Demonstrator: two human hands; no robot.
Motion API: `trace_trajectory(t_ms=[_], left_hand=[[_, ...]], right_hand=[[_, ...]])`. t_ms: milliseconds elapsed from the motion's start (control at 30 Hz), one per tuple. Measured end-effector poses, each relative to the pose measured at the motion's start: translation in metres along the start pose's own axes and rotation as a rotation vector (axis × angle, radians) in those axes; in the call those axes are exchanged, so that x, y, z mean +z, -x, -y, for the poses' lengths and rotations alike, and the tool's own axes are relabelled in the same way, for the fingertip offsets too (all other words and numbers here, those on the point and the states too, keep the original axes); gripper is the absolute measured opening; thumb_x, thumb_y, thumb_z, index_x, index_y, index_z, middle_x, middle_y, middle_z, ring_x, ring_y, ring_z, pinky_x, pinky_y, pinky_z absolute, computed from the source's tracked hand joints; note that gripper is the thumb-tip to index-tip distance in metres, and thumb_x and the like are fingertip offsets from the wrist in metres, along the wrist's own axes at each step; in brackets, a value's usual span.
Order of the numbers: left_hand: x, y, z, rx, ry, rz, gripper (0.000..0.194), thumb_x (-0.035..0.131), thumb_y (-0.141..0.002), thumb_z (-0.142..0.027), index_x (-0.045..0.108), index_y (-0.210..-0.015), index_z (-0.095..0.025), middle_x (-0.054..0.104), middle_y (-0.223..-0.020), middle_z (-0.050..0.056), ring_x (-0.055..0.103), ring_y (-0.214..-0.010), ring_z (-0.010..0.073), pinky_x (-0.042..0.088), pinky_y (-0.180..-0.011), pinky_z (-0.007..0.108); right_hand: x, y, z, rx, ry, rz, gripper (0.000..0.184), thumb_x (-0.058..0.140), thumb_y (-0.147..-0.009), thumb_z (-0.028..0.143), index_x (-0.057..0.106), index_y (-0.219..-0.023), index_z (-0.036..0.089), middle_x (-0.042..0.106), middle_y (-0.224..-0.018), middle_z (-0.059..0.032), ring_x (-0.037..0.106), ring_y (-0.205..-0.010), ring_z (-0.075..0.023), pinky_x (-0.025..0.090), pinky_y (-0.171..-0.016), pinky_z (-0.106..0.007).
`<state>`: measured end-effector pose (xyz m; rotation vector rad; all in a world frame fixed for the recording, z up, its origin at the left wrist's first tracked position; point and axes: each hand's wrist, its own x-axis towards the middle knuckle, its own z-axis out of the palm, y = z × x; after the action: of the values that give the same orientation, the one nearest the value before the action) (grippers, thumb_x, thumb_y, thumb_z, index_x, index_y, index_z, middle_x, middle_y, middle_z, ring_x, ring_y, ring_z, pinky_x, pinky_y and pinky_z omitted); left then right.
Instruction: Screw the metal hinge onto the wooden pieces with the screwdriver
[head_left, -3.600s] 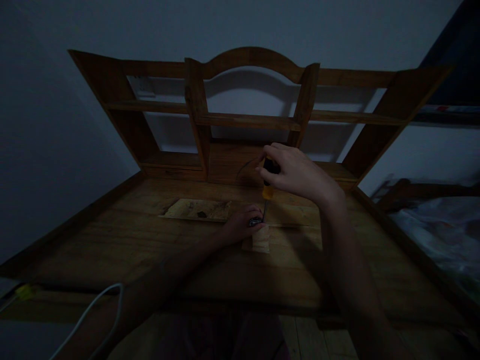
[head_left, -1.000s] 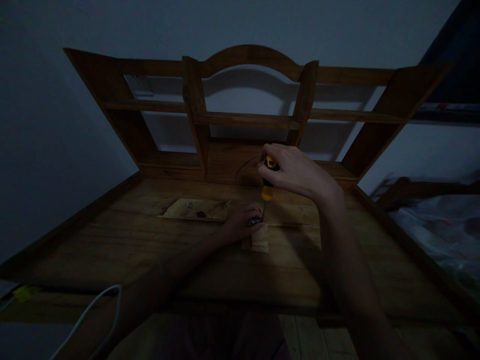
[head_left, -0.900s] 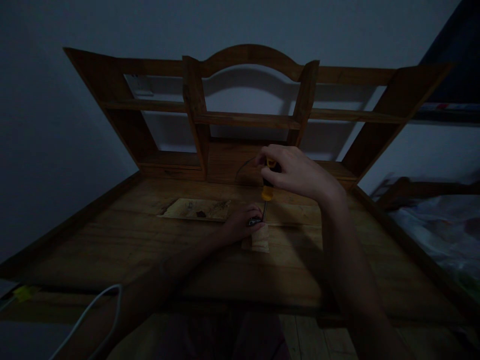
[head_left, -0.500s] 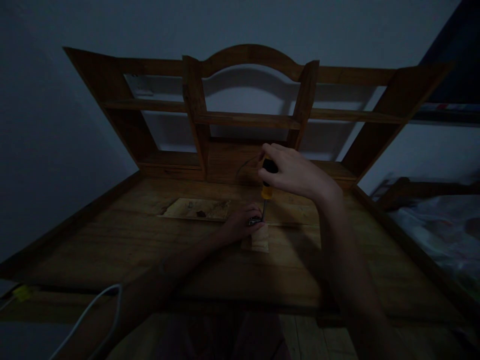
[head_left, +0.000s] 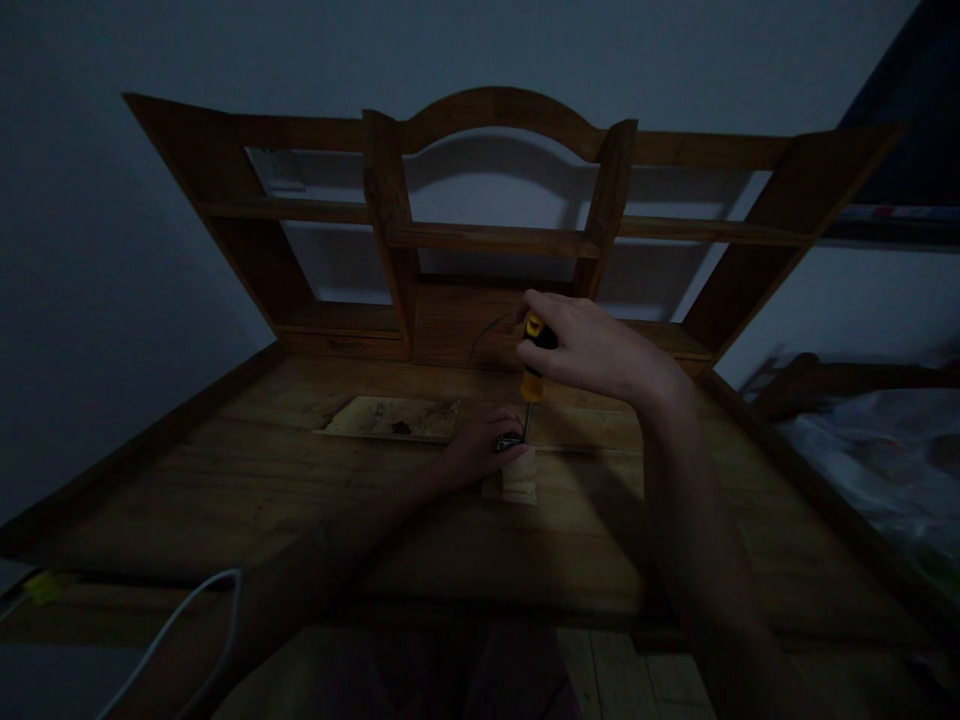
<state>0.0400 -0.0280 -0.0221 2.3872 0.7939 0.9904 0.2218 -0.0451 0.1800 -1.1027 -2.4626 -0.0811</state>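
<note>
A yellow-and-black screwdriver point(head_left: 532, 385) stands nearly upright, its handle gripped by the fingers of my right hand point(head_left: 577, 335). Its metal shaft points down at a small dark, shiny metal piece point(head_left: 510, 440). My left hand point(head_left: 480, 447) pinches that piece between thumb and fingers, low over the desk. The exact kind of the piece is too small and dim to tell, and the screwdriver's tip is hidden beside it. A pale wood patch point(head_left: 519, 480) shows on the desk just below my left hand.
The wooden desk point(head_left: 240, 490) has a rough, pale recessed strip point(head_left: 390, 418) with a dark spot. A wooden shelf unit point(head_left: 495, 238) rises at the back against the wall. A white cable point(head_left: 176, 620) loops at the lower left. Crumpled plastic point(head_left: 877, 450) lies at the right.
My right hand and the screwdriver handle have turned slightly, with the yellow part of the handle showing differently. My left hand keeps its pinch on the metal piece. The view shifts slightly.
</note>
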Motion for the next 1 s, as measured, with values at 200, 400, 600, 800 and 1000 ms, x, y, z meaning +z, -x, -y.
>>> trace_trajectory(t_ms=[200,400,600,800,1000], left_hand=[[0.0002,0.0009,0.0013,0.016,-0.015,-0.010,0.014,0.061,-0.094,-0.030,0.066,-0.095,-0.018,0.059,-0.100,0.006,0.058,-0.094,0.0180,0.049,-0.085,0.032],[-0.0009,0.0004,-0.0003,0.022,-0.011,0.003,0.015,0.060,-0.095,-0.032,0.065,-0.096,-0.018,0.059,-0.100,0.006,0.058,-0.094,0.0182,0.049,-0.085,0.032],[0.0009,0.0004,0.0024,0.023,-0.020,-0.006,0.012,0.061,-0.094,-0.030,0.064,-0.094,-0.018,0.059,-0.099,0.005,0.058,-0.093,0.0175,0.049,-0.084,0.031],[0.0023,0.0006,0.0051,0.017,-0.007,-0.003,0.014,0.061,-0.094,-0.031,0.065,-0.095,-0.019,0.060,-0.100,0.006,0.059,-0.095,0.0183,0.050,-0.086,0.033],[0.0010,0.0012,0.0033,-0.002,-0.008,-0.002,0.017,0.060,-0.094,-0.034,0.065,-0.096,-0.018,0.060,-0.100,0.006,0.059,-0.095,0.0184,0.050,-0.085,0.032]], right_hand=[[-0.0022,0.0019,0.0033,-0.027,-0.022,0.006,0.021,0.049,-0.097,0.038,0.059,-0.102,0.020,0.068,-0.094,-0.0066,0.063,-0.087,-0.0215,0.042,-0.077,-0.031],[-0.0020,0.0017,0.0031,0.023,0.016,-0.009,0.029,0.046,-0.098,0.046,0.056,-0.098,0.019,0.066,-0.095,-0.0078,0.062,-0.085,-0.0224,0.041,-0.075,-0.032],[-0.0049,0.0021,0.0037,-0.063,-0.049,0.036,0.016,0.051,-0.092,0.026,0.057,-0.105,0.021,0.067,-0.102,-0.0055,0.062,-0.093,-0.0217,0.042,-0.083,-0.031],[0.0014,0.0018,-0.0008,0.050,0.023,-0.004,0.029,0.049,-0.097,0.047,0.055,-0.105,0.019,0.067,-0.095,-0.0099,0.063,-0.089,-0.0257,0.043,-0.078,-0.035],[-0.0046,0.0036,-0.0041,0.008,-0.028,0.028,0.017,0.054,-0.090,0.031,0.057,-0.102,0.020,0.066,-0.105,-0.0080,0.061,-0.097,-0.0243,0.044,-0.085,-0.034]])
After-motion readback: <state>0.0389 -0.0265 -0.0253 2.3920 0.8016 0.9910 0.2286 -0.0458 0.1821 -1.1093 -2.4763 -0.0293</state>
